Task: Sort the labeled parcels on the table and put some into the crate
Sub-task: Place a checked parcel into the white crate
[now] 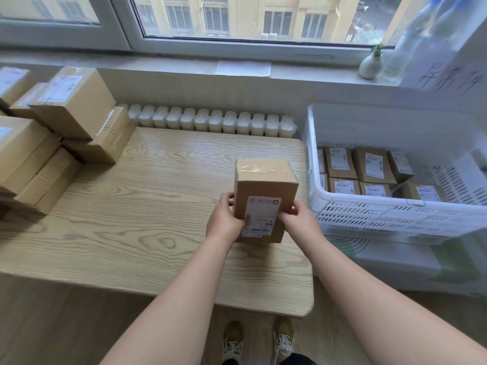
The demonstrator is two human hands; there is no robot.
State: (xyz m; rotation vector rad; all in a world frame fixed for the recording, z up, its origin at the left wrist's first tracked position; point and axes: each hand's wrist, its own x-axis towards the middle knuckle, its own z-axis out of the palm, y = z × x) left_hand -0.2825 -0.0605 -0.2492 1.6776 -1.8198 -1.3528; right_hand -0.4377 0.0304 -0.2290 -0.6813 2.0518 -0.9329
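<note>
Gripping from either side, the left hand [227, 223] and right hand [295, 216] clasp a brown parcel [266, 189] near the table's [147, 196] 3 o'clock edge.
Its white label [261, 216] faces the person, with a barcode along the bottom and print too blurred to read. The box stands on end, long axis upright, taped end up. A white crate [369, 205] sits just beyond at 3 o'clock, with labelled boxes [371, 164] low inside its walls. Stacked cartons [73, 104] crowd 9 to 10 o'clock, bare wood between. A sheet [448, 75] at 2 o'clock bears handwriting I can't make out.
</note>
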